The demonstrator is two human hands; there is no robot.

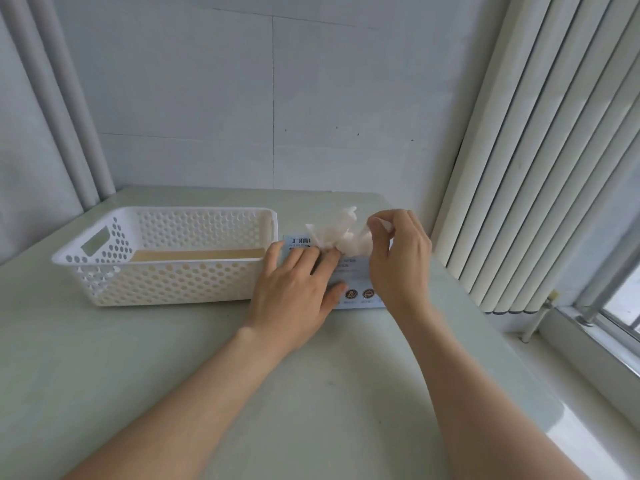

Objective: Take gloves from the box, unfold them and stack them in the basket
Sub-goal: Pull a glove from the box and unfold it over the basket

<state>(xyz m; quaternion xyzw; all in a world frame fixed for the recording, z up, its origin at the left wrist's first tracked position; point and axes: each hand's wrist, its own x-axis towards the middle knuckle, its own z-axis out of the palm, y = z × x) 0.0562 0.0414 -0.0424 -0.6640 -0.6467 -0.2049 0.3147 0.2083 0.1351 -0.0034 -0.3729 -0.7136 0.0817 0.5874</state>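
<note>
head view: a pale green table (311, 393) fills the near half of the scene, with a plain pale wall (242, 98) behind it and white vertical blinds (536, 168) running down the right side. at the far right a window frame (606, 323) shows below the blinds.

a white perforated basket (173, 282) sits on the left part of the table, its long side facing the viewer and a handle cut-out in its left end. inside it only a beige floor shows; no gloves can be seen in it from this angle.

just beside the basket's right end lies a light blue glove box (356, 275), flat on the table, with dark printed text and small round icons on its top face. both hands cover much of it.

the left hand (294, 289) lies palm down on the box with its fingers straight and spread, holding nothing; its fingertips reach the lower edge of the glove. the right hand (398, 258) is raised above the right part of the box, with thumb and forefinger pinching one end of the glove and the other fingers curled.

the glove (341, 237) is white, thin and crumpled, bunched up over the far part of the box between the two hands, with a twisted tip standing upward. whether its lower end is free of the box opening cannot be told.
</note>
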